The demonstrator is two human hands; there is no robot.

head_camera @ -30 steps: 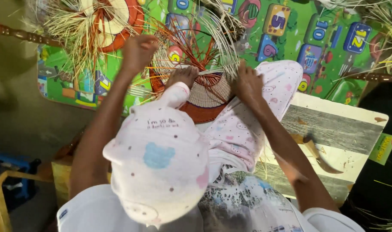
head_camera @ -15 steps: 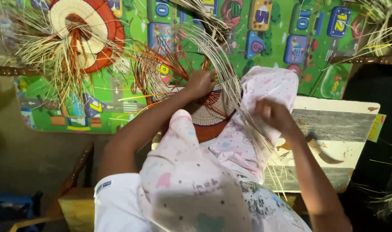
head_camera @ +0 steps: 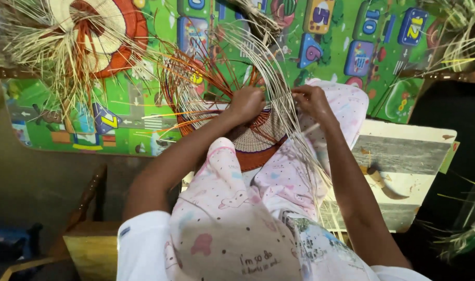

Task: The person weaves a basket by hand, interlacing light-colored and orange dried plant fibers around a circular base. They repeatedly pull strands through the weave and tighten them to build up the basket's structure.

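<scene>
Both hands have drawn closer together over the half-woven basket [head_camera: 258, 140] since the earlier view, and the left hand [head_camera: 246, 103] has come down from the raised strands to the rim of the weave. That basket, a round disc of tan weave with an orange-brown border, lies on the person's lap, against the pink printed cloth [head_camera: 279, 187] that covers the knees. Left-hand fingers are curled shut around a bunch of orange and pale strands at the upper edge of the basket. To the right of the basket, the right hand [head_camera: 311, 100] pinches a few pale straw strands [head_camera: 279, 88] that arc up from the weave and sweep down past the wrist; its fingers are narrow, closed on those strands. Loose spokes fan out from the basket to the upper left.

Beyond the basket lies a green children's play mat [head_camera: 352, 78] with coloured squares. Up and to the left of the basket, on that mat, sits a second woven disc [head_camera: 99, 31], white and orange, with long loose straw ends. Right of the basket lies a white and grey painted board [head_camera: 404, 156] with a small knife [head_camera: 378, 179] on it.
</scene>
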